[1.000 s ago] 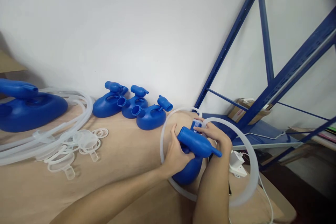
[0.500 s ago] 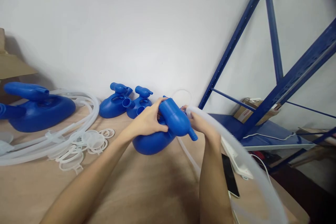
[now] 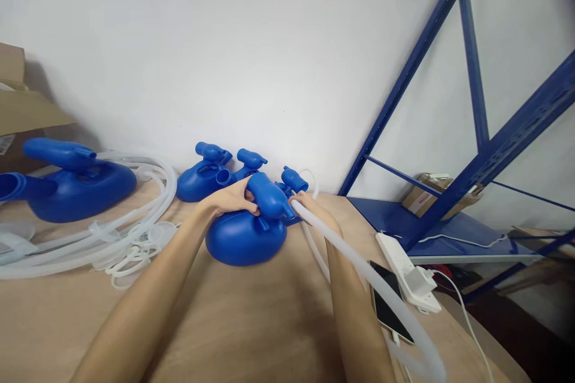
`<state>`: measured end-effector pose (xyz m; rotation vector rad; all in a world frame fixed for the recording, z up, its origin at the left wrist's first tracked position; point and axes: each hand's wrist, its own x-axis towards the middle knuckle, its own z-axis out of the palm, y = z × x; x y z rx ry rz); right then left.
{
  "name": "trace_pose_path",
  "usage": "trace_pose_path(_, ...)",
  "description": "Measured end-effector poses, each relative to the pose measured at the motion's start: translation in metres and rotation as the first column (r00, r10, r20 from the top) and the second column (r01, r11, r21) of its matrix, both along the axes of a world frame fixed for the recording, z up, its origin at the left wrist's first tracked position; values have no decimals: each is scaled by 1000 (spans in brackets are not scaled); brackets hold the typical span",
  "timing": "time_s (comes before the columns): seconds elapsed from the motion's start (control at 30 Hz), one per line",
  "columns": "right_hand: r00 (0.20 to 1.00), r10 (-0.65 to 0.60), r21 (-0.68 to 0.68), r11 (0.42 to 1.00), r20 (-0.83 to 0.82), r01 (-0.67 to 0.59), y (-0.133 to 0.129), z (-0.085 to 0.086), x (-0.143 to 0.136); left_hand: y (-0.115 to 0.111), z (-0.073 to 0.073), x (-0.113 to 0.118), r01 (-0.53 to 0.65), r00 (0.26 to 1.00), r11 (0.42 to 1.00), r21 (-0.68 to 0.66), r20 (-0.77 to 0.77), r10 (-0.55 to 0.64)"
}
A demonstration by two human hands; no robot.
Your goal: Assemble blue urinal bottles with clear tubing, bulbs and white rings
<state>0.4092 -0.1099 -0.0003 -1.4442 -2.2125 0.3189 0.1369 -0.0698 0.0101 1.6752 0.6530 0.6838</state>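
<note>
My left hand (image 3: pixel 236 196) is closed around the blue bulb-shaped head (image 3: pixel 268 196) of a blue plastic urinal bottle (image 3: pixel 245 240), thumb on the near side. The head's narrow nozzle points right, towards my right hand (image 3: pixel 311 204). That hand pinches the end of a translucent white hose (image 3: pixel 359 260) close to the nozzle tip; whether the hose is pushed onto it, I cannot tell. From there the hose arcs down to the right over my forearm. Just behind my right hand stands another blue bottle with its head (image 3: pixel 294 179), partly covered.
More blue bottles stand by the wall (image 3: pixel 200 179) and at left (image 3: pixel 85 191). Coiled hoses (image 3: pixel 153 215) and white rings (image 3: pixel 130 263) lie left, beside a cardboard box (image 3: pixel 27 111). A phone (image 3: pixel 389 299), power strip (image 3: pixel 406 275) and blue metal rack (image 3: pixel 449 209) are right.
The bottle has shifted left, and its head has tilted away. My right hand has brought the hose end from behind the head to the nozzle tip. The view has shifted slightly.
</note>
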Motion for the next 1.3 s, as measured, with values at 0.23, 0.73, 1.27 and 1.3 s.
trace_pose_path(0.23,997,73,-62,995,-20,-74,-8,6,4,14,-15,-13,62,997,992,-107,42,-57)
trace_pose_path(0.73,943,-28,117,993,330,-12,-42,-11,12,25,-53,-42,104,994,985,-138,-7,-106)
trace_pose_path(1.27,928,-23,177,983,372,-46,-41,-20,15,17,-51,-34,113,992,993,41,-63,-110)
trace_pose_path(1.3,923,-24,167,985,383,-44,-40,-18,15,17,-51,-34,115,991,992,44,-67,-112)
